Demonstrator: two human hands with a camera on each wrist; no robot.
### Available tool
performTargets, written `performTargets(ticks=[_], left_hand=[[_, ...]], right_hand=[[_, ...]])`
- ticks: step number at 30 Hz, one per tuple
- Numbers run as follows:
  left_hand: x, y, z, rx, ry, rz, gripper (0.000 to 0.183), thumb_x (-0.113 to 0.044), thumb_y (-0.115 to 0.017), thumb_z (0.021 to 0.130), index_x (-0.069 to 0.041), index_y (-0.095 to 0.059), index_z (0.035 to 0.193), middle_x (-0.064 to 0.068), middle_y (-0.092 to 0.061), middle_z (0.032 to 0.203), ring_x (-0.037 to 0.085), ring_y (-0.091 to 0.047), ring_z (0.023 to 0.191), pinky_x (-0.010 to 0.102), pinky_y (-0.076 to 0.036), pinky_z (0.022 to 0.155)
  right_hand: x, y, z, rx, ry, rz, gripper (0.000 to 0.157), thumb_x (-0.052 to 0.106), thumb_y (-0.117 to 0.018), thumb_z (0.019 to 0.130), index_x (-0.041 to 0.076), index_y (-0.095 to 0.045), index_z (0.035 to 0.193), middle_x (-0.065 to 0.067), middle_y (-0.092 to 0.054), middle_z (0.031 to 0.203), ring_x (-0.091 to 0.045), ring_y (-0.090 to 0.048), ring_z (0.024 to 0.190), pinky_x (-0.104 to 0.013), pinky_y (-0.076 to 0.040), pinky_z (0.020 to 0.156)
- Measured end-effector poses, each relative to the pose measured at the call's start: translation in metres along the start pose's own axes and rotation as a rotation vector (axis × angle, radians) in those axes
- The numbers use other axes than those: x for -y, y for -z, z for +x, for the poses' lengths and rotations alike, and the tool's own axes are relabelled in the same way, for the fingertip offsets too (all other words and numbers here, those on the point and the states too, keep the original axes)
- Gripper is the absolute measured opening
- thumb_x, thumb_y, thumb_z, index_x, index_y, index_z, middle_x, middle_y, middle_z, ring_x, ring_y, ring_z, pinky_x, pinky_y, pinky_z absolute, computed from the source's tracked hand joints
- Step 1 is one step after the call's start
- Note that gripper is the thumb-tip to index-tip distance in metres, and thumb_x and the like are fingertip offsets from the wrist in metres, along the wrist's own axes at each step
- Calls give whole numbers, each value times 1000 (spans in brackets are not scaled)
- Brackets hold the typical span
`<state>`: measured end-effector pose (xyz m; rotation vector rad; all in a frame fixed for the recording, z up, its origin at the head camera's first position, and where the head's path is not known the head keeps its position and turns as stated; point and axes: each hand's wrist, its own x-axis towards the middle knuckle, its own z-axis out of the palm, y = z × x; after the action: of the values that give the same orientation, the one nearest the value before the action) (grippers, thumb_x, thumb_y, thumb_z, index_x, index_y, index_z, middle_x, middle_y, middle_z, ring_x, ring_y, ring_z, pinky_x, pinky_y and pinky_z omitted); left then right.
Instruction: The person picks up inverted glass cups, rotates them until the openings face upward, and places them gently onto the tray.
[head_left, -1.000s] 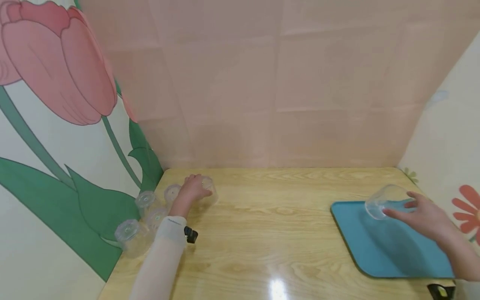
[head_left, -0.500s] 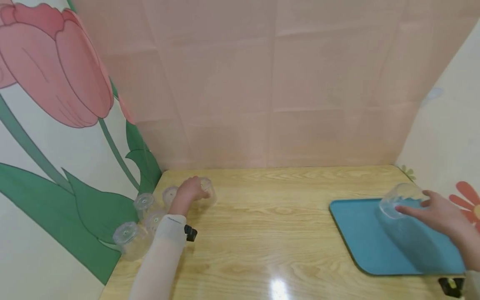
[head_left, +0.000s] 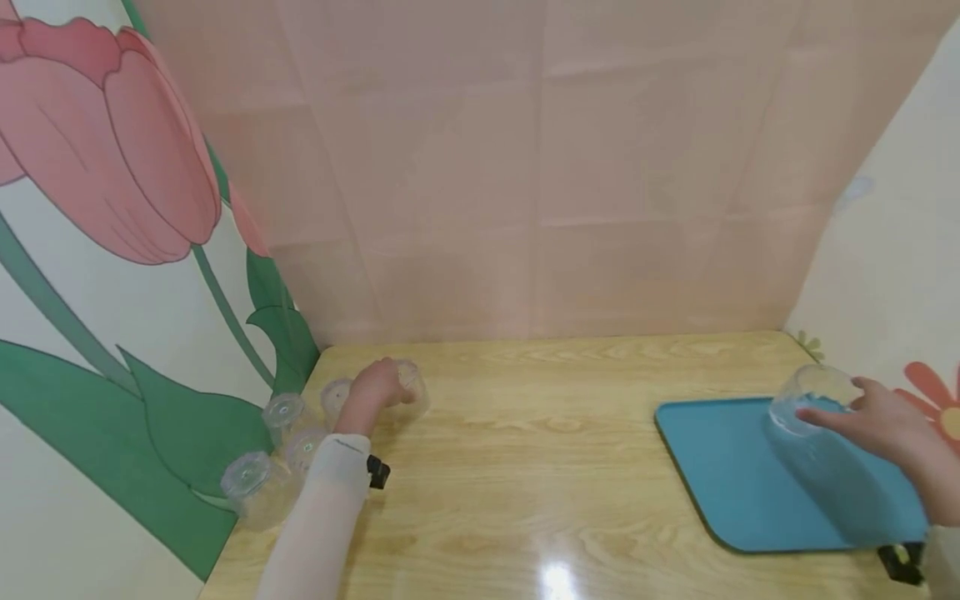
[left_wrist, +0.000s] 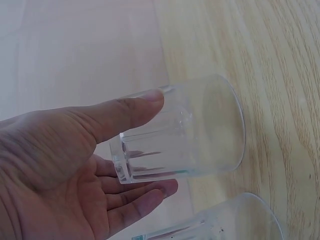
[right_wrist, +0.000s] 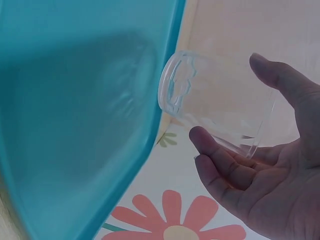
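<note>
Near the table's back left, my left hand [head_left: 373, 390] grips a clear cup [head_left: 411, 390] that stands upside down with its rim on the wood. In the left wrist view the thumb lies along the cup [left_wrist: 185, 135] near its base, with the fingers on the opposite side. Over the back right part of the blue tray [head_left: 720, 483], my right hand [head_left: 888, 421] holds another clear cup [head_left: 806, 396] between thumb and fingers, slightly tilted. In the right wrist view that cup's base [right_wrist: 172, 85] points toward the tray; whether it touches cannot be told.
More upside-down clear cups stand behind and beside the left forearm, including a near one [head_left: 258, 487] and a farther one [head_left: 285, 414]. A pink sheet [head_left: 525, 167] rises at the table's back edge. Flower-patterned walls flank both sides.
My right hand has shifted right with its cup, which now sits lower over the tray. The left hand keeps its place at the far left cup. The head view has shifted slightly.
</note>
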<state>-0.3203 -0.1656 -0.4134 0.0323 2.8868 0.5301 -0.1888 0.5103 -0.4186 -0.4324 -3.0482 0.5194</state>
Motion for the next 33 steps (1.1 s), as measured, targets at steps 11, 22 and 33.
performTargets(ticks=[11,22,33], left_hand=[[-1,-1,-1,-4,-11,70,77,-31,-83,85,12,-48,138,29,-55,138,42,-56,122,51,-47,105],[1,-2,1,-13,-12,78,80,-33,-83,85,11,-46,140,27,-57,136,41,-58,120,50,-49,102],[0,0,0,-19,-13,87,80,-33,-82,86,11,-45,142,27,-56,137,41,-58,121,50,-49,102]], right_hand=[[-8,0,10,-4,-97,-25,123,65,-68,86,-29,-12,142,-54,-32,123,-67,-40,108,-71,-45,83],[-12,1,15,33,-178,-33,123,61,-71,86,-31,-11,139,-53,-30,123,-64,-42,106,-69,-47,85],[-22,0,29,76,-248,-17,121,63,-69,87,-31,-11,138,-52,-28,122,-61,-42,106,-69,-47,90]])
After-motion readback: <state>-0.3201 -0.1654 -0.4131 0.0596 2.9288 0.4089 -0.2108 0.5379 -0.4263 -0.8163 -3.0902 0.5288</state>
